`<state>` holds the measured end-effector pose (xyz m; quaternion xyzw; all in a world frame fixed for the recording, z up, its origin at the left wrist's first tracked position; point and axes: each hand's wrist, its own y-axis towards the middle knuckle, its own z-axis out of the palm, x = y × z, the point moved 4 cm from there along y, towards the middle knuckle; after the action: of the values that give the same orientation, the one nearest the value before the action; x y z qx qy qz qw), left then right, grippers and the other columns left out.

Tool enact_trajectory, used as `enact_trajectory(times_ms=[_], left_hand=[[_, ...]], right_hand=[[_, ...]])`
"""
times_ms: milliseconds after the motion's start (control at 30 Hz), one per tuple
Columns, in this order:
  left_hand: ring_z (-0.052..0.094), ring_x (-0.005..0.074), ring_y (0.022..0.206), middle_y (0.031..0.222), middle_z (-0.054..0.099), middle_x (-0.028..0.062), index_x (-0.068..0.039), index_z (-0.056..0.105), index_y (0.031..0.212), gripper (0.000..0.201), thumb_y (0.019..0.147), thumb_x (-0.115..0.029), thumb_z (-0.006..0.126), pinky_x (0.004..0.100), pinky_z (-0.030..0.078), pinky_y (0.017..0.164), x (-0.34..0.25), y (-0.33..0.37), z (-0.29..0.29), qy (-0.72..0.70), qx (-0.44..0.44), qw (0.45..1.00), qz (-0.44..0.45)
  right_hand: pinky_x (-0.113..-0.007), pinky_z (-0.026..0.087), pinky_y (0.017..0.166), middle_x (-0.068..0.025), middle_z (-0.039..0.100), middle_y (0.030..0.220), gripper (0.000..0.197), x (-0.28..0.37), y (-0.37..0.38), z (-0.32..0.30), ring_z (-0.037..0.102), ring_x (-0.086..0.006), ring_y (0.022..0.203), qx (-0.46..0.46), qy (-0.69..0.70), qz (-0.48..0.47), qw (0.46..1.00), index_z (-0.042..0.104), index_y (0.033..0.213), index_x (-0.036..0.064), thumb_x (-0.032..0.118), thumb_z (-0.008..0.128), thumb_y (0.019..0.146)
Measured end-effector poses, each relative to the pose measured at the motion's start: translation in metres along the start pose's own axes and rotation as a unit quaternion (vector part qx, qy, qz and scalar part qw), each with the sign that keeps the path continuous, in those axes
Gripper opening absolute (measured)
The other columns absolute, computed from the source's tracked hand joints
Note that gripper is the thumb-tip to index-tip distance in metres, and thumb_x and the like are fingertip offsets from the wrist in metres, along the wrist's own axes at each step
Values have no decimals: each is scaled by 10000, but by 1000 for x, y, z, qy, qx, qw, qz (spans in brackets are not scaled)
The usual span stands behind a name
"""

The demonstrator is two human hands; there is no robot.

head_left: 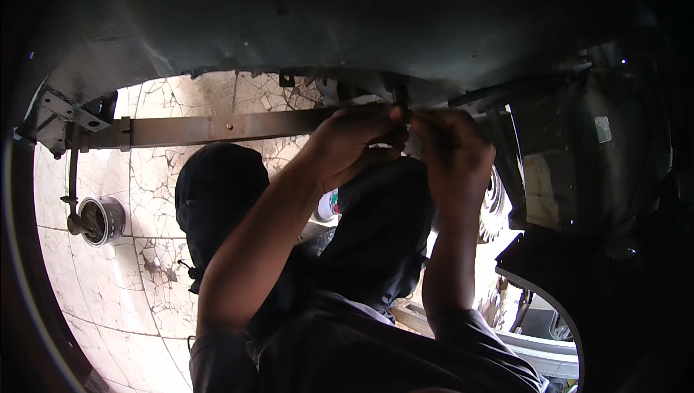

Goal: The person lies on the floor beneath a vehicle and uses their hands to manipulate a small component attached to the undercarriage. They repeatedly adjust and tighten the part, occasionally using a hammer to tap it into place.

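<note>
Both arms reach up under the dark underside of a vehicle [318, 39]. My left hand [358, 140] is closed, thumb and fingers pinched at the lower end of a short dark cylindrical part [401, 94] that hangs from above. Right beside it, my right hand [454, 140] has its fingers curled against the same spot; shadow and blur hide the fingertips. What exactly they grip there is too dark to make out. A long, flat, rusty leaf spring [228, 128] runs from the left to behind my left hand.
A bracket [69, 115] holds the spring's left end, with a thin link rod [73, 176] hanging from it. An open metal can [103, 219] stands on the cracked tile floor [155, 284]. My bent knees [220, 198] rise below the spring. Dark panels [600, 169] crowd the right.
</note>
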<state>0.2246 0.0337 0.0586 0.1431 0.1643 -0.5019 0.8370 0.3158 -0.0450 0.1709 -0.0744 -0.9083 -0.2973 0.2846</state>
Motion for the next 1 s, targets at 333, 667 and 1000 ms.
enact_trajectory(times_ms=[333, 667, 1000], left_hand=[[642, 111, 880, 963, 657, 37, -21, 644, 1112, 332, 983, -327, 643, 266, 549, 766, 1, 3, 2, 58, -11, 998, -8], [621, 128, 888, 970, 648, 59, -18, 637, 1124, 355, 991, -347, 627, 289, 531, 798, -4, -4, 6, 60, -53, 997, 5], [618, 135, 855, 924, 630, 57, 14, 616, 1169, 386, 989, -328, 631, 288, 523, 769, -3, 3, 2, 44, -9, 999, 10]], right_hand=[[-306, 546, 669, -142, 744, 870, 98, 7, 8, 1, 741, -211, 773, 20, -9, -24, 999, 729, 926, -2, -17, 729, 829], [-283, 539, 695, -137, 743, 887, 124, -6, 4, 0, 736, -185, 811, 42, 45, 26, 998, 734, 969, 7, 6, 739, 845], [-263, 547, 760, -132, 744, 957, 221, 2, 0, -19, 703, -145, 829, -30, 129, 47, 990, 664, 1072, -40, -19, 737, 865]])
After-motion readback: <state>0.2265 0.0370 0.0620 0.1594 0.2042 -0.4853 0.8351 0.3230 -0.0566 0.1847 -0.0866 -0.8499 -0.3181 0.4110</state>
